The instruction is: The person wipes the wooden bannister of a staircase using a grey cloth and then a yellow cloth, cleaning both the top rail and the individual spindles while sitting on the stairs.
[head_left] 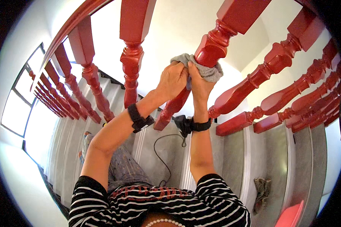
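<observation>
Partly, both hands [173, 80] [201, 85] and grey cloth [213, 73] hide a red baluster [212, 48].

Posts [210, 53]: glossy, smooth, look like painted wood. Rag [213, 73]: matt, rough, fluffy cloth. Steps [231, 159]: smooth, stone-like, slight sheen. Wall [170, 38]: smooth, matt. Shirt [155, 198]: matt cloth. Wrist straps [133, 112]: matt, cloth-like. Cable [155, 146]: plastic-looking. Necklace beads [165, 220]: glossy, pearly.
</observation>
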The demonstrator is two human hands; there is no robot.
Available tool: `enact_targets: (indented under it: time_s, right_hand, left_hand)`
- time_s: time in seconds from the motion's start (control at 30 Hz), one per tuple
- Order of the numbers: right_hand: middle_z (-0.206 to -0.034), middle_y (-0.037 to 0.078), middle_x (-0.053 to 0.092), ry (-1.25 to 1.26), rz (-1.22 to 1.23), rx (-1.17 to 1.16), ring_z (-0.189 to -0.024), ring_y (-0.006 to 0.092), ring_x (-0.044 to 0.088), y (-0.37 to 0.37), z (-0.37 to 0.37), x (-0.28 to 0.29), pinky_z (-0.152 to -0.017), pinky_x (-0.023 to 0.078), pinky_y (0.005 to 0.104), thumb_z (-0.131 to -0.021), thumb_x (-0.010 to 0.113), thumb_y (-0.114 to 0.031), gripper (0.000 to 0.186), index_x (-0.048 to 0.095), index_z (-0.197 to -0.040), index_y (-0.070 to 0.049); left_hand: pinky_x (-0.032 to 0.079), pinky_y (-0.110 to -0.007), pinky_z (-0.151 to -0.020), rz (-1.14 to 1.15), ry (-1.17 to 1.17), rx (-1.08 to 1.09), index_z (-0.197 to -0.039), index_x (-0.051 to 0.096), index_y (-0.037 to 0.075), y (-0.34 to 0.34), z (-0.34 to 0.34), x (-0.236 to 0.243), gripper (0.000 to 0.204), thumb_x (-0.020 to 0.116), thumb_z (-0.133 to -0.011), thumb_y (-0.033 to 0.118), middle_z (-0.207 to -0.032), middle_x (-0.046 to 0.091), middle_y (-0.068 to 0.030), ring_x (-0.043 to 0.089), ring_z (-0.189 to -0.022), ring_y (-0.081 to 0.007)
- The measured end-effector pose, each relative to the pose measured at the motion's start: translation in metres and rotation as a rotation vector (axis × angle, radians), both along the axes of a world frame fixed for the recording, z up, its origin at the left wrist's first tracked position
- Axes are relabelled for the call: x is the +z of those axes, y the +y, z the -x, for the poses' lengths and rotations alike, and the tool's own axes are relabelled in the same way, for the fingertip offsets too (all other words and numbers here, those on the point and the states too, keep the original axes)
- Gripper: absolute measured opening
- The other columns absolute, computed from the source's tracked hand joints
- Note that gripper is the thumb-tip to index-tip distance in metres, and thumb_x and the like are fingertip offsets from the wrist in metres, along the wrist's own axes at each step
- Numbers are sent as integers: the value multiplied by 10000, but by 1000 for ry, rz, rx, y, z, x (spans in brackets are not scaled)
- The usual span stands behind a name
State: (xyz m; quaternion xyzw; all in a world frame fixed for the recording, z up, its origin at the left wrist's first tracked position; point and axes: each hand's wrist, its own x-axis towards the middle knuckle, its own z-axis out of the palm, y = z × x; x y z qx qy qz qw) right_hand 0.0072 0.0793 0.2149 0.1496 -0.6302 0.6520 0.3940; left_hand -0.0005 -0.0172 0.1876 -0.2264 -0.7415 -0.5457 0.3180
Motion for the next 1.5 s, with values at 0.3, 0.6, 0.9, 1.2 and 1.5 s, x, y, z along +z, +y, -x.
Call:
enact_targets:
  time_s: [0.3,0.6,0.9,1.2,1.5]
  right_hand:
    - [-970,44,563,-9,-131,207,-885,136,544,46,-41,33,-758,471,264,-730,751,-116,394,505,-1020,-15]
    - [-986,65,595,241,-185,133,-872,157,552,36,-3,124,-798,455,272,-827,684,-187,388,528,-1128,2]
    - [-1139,54,538,241,-195,639,-1010,158,519,49,10,99,-881,449,325,-748,754,-247,684,389,-1286,-33]
    - [-1285,86,461,187,55,725,-1150,197,468,64,32,96,-976,406,332,-758,738,-327,861,234,-1396,-45]
    - [-1154,93,525,37,-234,341,-1047,191,501,46,-1,60,-868,440,325,-916,513,-382,518,405,-1258,-8]
  left_hand:
    - [469,-318,-546,-22,202,59,-807,640,3,-33,-28,55,103,627,-761,95,-717,612,-146,590,-608,-232]
    - [498,-376,-694,33,238,-91,-889,632,-17,-20,21,136,332,704,-747,275,-872,661,-152,641,-770,-272]
    - [442,-284,-608,-72,106,-233,-955,565,-34,-1,52,102,347,586,-873,303,-756,595,-93,517,-695,-118]
    - [452,-284,-851,-294,-298,-905,-1149,520,-38,10,39,143,471,671,-801,241,-1048,605,-101,577,-928,-140]
    - [503,-339,-666,-179,57,-274,-1006,591,0,28,12,129,388,683,-766,291,-821,657,-121,637,-733,-218]
